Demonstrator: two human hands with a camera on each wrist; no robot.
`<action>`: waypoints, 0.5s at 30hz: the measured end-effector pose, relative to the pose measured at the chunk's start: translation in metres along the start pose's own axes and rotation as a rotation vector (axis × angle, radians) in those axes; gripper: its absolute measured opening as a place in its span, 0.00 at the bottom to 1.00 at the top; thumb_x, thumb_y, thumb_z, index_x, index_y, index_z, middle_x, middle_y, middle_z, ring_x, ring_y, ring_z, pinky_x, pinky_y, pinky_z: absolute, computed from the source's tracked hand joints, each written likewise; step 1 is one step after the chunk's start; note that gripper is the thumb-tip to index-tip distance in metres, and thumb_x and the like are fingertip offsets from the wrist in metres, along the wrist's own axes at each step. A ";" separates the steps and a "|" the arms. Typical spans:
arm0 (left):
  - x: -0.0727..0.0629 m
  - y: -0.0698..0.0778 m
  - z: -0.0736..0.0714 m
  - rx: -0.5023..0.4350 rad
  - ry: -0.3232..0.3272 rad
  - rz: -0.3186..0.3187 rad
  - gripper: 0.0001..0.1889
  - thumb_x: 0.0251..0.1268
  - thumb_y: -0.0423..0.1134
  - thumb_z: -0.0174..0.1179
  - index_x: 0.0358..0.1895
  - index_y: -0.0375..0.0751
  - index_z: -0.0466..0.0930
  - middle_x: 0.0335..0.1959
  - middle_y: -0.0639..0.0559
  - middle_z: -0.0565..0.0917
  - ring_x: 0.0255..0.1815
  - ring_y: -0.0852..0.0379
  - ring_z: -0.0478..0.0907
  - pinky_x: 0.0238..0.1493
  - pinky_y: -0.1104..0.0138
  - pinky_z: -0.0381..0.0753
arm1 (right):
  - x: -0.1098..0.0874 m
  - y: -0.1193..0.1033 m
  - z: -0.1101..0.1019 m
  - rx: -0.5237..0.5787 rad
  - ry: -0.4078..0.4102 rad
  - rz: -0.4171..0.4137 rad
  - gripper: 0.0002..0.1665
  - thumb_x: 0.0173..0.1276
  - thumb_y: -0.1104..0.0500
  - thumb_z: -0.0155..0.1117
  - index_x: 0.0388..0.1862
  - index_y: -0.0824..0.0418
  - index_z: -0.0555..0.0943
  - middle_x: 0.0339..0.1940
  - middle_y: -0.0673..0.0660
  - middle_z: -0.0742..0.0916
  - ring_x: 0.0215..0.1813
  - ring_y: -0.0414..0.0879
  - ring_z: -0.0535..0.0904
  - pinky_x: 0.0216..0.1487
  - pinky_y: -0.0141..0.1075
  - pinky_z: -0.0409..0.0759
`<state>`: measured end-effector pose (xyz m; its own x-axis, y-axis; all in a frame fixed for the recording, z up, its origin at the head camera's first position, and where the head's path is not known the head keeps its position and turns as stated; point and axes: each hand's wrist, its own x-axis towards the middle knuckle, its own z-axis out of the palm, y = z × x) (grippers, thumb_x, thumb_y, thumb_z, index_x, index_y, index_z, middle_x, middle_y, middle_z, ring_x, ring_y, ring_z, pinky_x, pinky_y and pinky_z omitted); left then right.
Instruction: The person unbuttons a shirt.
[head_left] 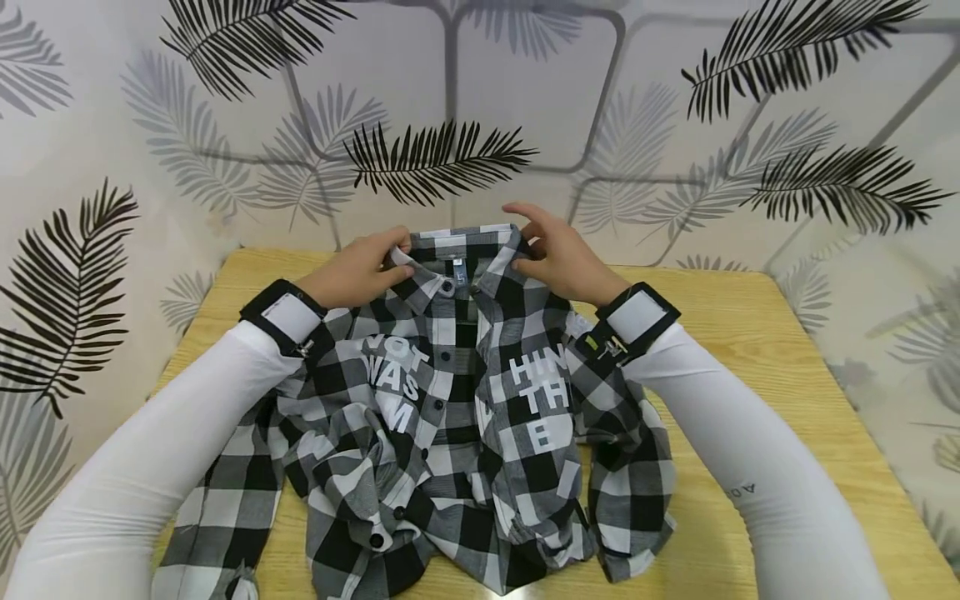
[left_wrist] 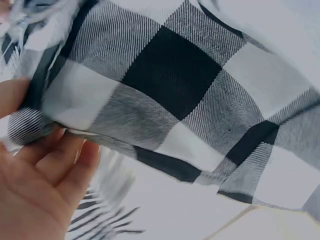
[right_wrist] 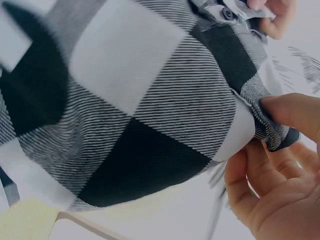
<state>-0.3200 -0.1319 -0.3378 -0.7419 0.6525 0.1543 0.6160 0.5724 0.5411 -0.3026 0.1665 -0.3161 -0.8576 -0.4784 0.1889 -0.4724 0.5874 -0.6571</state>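
A black, grey and white checked button-up shirt [head_left: 450, 375] with white printed letters lies front up, its collar raised towards the wall. My left hand [head_left: 367, 267] pinches the collar's left side between thumb and fingers. On the other side my right hand [head_left: 558, 258] grips the collar, thumb in front and index finger lifted away. The left wrist view shows checked cloth [left_wrist: 165, 75] beside the left fingers. In the right wrist view, the right thumb and fingers hold the collar edge [right_wrist: 270, 122]. The front stands partly undone, with a label [head_left: 460, 271] inside the neck.
The shirt lies on a wooden table [head_left: 727, 333] whose far edge meets a wall [head_left: 525, 92] with a feather pattern. One sleeve [head_left: 225, 500] stretches to the near left; the other sleeve [head_left: 630, 492] lies bent on the right. Black bands [head_left: 285, 321] circle both wrists.
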 end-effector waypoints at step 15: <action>-0.015 0.027 -0.045 0.110 0.084 0.061 0.05 0.63 0.41 0.53 0.38 0.44 0.72 0.27 0.52 0.73 0.24 0.57 0.67 0.27 0.65 0.65 | -0.012 -0.006 -0.013 -0.391 0.147 -0.110 0.14 0.69 0.49 0.46 0.41 0.58 0.63 0.21 0.54 0.68 0.21 0.49 0.65 0.22 0.38 0.61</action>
<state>-0.3047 -0.1490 -0.2882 -0.7188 0.6465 0.2557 0.6827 0.5869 0.4352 -0.2922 0.1766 -0.3047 -0.8045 -0.4703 0.3628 -0.5797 0.7547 -0.3071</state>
